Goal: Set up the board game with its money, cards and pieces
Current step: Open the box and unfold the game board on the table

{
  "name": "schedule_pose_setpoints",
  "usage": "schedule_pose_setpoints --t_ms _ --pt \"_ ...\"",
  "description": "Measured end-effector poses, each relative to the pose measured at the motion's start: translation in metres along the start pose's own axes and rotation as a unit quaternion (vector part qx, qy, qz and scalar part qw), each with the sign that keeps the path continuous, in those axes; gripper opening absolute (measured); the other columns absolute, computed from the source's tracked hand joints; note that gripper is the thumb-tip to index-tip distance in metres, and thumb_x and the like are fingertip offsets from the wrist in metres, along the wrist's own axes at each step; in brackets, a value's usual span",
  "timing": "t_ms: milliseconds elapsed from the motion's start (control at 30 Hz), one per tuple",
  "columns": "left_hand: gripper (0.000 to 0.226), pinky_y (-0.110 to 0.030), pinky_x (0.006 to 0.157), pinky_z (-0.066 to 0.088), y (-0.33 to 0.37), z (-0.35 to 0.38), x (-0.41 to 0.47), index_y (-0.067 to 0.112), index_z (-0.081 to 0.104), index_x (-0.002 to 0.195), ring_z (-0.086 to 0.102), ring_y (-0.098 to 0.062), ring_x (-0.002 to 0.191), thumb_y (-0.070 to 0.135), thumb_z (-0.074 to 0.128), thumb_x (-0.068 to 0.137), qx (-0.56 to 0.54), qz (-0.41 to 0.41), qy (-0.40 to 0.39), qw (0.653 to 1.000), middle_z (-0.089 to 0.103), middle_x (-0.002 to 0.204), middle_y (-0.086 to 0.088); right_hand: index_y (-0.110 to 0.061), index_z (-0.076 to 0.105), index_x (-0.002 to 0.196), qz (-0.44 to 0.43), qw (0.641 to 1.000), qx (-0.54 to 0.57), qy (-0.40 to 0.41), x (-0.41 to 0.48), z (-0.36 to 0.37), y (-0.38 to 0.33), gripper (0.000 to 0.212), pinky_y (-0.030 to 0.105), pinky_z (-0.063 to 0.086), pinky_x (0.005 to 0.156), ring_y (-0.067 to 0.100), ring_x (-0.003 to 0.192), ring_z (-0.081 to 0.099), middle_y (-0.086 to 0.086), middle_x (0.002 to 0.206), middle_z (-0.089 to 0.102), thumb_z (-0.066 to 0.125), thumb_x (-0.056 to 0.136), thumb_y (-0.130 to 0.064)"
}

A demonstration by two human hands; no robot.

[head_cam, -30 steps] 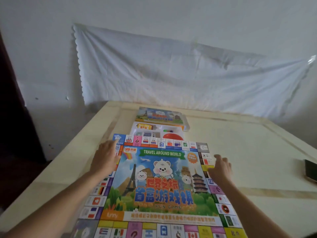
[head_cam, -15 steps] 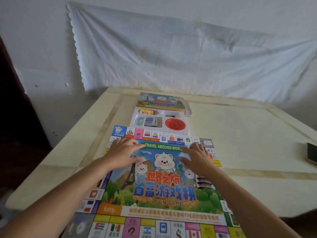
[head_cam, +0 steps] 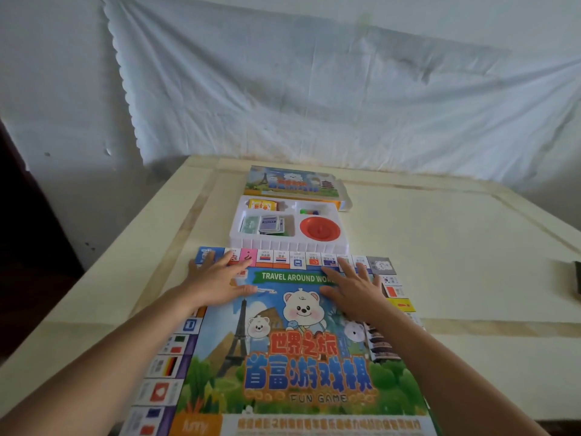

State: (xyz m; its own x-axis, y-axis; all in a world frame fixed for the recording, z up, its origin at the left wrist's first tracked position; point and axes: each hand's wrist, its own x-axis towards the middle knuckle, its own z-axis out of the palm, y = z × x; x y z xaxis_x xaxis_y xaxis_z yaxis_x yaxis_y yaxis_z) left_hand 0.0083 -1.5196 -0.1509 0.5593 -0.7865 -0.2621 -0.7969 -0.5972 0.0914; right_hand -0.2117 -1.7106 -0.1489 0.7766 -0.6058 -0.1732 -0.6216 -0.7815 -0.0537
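Pressing flat on the far half of the game board (head_cam: 301, 313), the left hand (head_cam: 217, 284) and right hand (head_cam: 355, 291) lie palm-down with fingers straight and spread, gripping nothing. The likely purpose is to make the board lie level before anything is placed on it.

The board lies on the near part of the table (head_cam: 440, 247), its far edge just beside the white tray (head_cam: 289, 245). The tray keeps a card stack (head_cam: 267, 224), a yellow pack (head_cam: 262, 205), small coloured pieces (head_cam: 309, 212) and a red dish (head_cam: 319, 229) in separate compartments, apparently not yet dealt out. The box lid (head_cam: 292, 182) lies just behind the tray.

Legible print on the board: "TRAVEL AROUND WO", with the rest hidden under the right hand; large Chinese characters; "FUN GAME".
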Motion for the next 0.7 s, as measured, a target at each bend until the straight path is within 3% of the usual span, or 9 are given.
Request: schedule_pose_setpoints --t_ms 100,300,467,700 --pt "0.082 -0.062 0.113 -0.001 -0.001 -0.005 0.012 0.054 -0.001 0.145 -0.009 -0.036 0.146 0.085 0.025 0.074 0.002 -0.003 -0.008 1.0 -0.01 0.161 0.003 -0.044 0.01 0.147 0.004 1.0 -0.003 0.006 0.016 -0.001 0.002 0.057 0.065 0.006 0.111 0.029 0.146 0.001 -0.008 0.159 0.002 0.021 0.094 -0.062" --pt "0.092 -0.064 0.111 -0.002 -0.003 -0.01 0.035 0.052 -0.003 0.145 -0.009 -0.035 0.146 0.087 0.016 0.062 0.008 -0.004 -0.007 1.0 -0.012 0.16 0.005 -0.042 0.012 0.147 0.002 1.0 -0.004 0.011 0.044 -0.005 0.006 0.055 0.065 0.006 0.111 0.029 0.145 0.003 -0.009 0.159 0.005 0.02 0.095 -0.061" --pt "0.082 -0.061 0.112 -0.006 -0.005 -0.018 0.059 0.05 0.0 0.147 -0.009 -0.036 0.146 0.083 0.025 0.076 0.005 -0.002 0.003 1.0 -0.011 0.16 0.004 -0.041 0.013 0.147 0.002 1.0 0.002 0.013 0.068 -0.01 0.008 0.055 0.066 0.006 0.111 0.029 0.145 0.004 -0.009 0.158 0.006 0.021 0.095 -0.06" --pt "0.079 -0.058 0.113 -0.004 -0.011 -0.028 0.089 0.048 0.0 0.148 -0.009 -0.034 0.146 0.08 0.026 0.081 0.009 -0.002 0.008 1.0 -0.011 0.16 0.005 -0.042 0.013 0.147 0.005 1.0 0.011 0.016 0.104 -0.014 0.011 0.055 0.066 0.004 0.111 0.03 0.145 0.003 -0.009 0.158 0.006 0.021 0.095 -0.06"
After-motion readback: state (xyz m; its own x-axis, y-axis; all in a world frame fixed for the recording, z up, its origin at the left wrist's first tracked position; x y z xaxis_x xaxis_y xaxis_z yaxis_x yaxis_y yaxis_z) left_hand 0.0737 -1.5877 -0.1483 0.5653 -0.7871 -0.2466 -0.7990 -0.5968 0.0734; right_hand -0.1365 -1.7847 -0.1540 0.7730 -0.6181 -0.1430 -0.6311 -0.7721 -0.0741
